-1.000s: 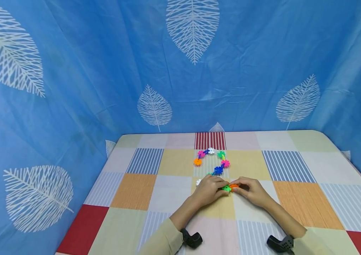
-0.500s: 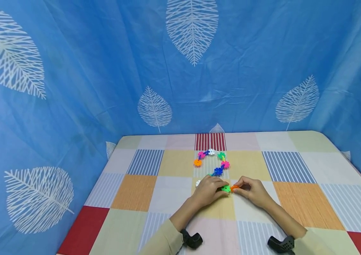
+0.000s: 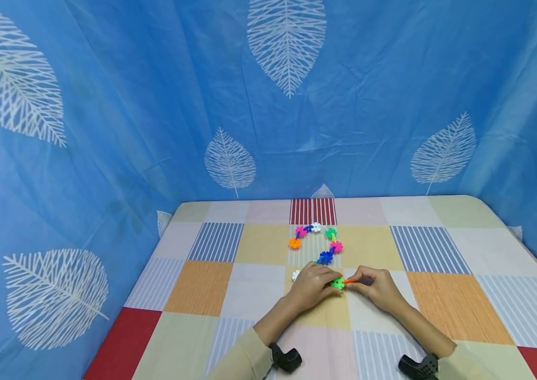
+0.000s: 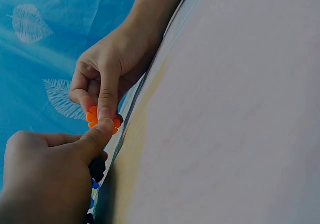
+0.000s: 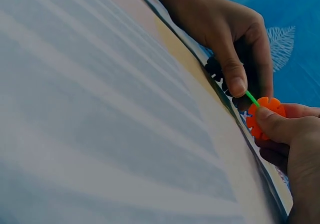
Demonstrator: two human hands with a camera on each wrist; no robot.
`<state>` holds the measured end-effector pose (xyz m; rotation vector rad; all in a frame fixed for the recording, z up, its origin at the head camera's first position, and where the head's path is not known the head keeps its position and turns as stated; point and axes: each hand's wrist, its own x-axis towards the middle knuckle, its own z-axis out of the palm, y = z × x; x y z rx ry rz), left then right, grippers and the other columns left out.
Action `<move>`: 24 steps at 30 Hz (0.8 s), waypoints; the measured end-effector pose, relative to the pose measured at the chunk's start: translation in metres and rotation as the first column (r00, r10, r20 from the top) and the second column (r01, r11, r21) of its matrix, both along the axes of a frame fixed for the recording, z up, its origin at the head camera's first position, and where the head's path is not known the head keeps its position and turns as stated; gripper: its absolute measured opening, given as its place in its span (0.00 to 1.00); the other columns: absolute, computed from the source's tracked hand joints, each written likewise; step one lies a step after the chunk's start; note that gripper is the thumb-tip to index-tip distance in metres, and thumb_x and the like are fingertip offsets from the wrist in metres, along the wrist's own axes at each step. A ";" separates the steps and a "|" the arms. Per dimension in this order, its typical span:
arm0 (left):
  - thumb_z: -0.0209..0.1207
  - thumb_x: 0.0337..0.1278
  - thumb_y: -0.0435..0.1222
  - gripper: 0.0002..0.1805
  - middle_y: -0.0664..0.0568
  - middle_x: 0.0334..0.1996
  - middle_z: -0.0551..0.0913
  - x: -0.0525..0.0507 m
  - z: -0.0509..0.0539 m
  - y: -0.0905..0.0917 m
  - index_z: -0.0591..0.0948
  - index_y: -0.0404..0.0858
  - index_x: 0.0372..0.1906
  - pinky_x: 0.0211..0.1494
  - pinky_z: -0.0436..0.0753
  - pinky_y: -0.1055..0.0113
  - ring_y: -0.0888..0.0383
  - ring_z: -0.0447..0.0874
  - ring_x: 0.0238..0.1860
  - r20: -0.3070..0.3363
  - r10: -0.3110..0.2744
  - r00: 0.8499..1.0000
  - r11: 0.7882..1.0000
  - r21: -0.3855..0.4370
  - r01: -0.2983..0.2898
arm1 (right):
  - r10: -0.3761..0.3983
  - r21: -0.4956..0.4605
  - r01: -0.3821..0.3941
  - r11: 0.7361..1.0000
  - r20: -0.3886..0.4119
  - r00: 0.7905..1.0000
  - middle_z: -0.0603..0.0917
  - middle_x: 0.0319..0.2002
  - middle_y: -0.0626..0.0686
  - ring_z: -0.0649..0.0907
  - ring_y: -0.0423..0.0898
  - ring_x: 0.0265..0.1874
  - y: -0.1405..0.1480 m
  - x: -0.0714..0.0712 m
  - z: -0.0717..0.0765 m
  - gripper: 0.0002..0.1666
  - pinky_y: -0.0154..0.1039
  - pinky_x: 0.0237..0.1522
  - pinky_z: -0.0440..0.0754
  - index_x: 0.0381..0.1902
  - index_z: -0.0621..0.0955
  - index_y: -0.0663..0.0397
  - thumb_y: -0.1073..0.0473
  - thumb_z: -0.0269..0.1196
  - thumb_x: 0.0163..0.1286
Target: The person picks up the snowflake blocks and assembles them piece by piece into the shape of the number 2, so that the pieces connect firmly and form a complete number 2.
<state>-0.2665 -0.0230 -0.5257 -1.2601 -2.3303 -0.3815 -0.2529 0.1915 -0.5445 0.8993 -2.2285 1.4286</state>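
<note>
In the head view, my left hand pinches a bright green flower-shaped plastic disc between thumb and fingers. My right hand pinches an orange flower disc, which appears edge-on there. The right wrist view shows the orange disc face-on, with the green disc edge-on and meeting its notched rim. How deep they slot together cannot be told. Dark-looking discs show behind the left thumb. From the left wrist, the orange disc is partly covered by both thumbs.
A curved chain of linked flower discs lies beyond my hands, including an orange one, a white one, a pink one and a blue one. Another white disc shows beside my left hand. A patchwork cloth covers the table.
My right hand has turned the orange disc from lying flatter to edge-on against the green disc. The left hand stays nearly in place, and the chain has shifted very slightly.
</note>
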 end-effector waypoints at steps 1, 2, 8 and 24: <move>0.61 0.50 0.53 0.21 0.60 0.40 0.83 0.000 0.000 0.000 0.83 0.45 0.46 0.49 0.70 0.74 0.65 0.79 0.44 -0.012 -0.006 1.000 1.000 -0.005 0.006 | 0.001 0.001 -0.001 1.000 -0.007 1.000 0.85 0.26 0.48 0.83 0.42 0.29 -0.001 0.001 0.002 0.13 0.26 0.33 0.79 0.24 0.81 0.52 0.74 0.70 0.46; 0.61 0.50 0.53 0.21 0.60 0.41 0.83 0.001 0.000 0.001 0.83 0.45 0.46 0.49 0.70 0.74 0.66 0.79 0.44 -0.019 -0.012 1.000 1.000 -0.009 0.011 | 0.001 0.005 -0.001 1.000 -0.021 1.000 0.85 0.26 0.49 0.83 0.43 0.28 -0.002 0.004 0.005 0.12 0.26 0.33 0.78 0.24 0.81 0.54 0.74 0.70 0.46; 0.60 0.52 0.52 0.20 0.60 0.42 0.83 0.002 0.001 0.001 0.83 0.45 0.46 0.50 0.70 0.73 0.67 0.79 0.45 -0.030 -0.009 1.000 1.000 -0.019 0.008 | -0.016 0.016 0.017 1.000 -0.040 0.999 0.84 0.24 0.54 0.84 0.45 0.27 -0.012 0.017 0.029 0.10 0.27 0.31 0.79 0.22 0.80 0.58 0.74 0.70 0.47; 0.59 0.51 0.54 0.22 0.62 0.42 0.83 0.000 0.003 -0.003 0.83 0.46 0.47 0.51 0.70 0.74 0.68 0.79 0.45 -0.052 0.016 0.999 0.997 -0.077 -0.020 | 0.040 0.010 -0.040 0.999 0.005 0.999 0.83 0.25 0.53 0.83 0.46 0.28 -0.014 0.011 0.024 0.12 0.26 0.33 0.78 0.24 0.80 0.59 0.78 0.68 0.46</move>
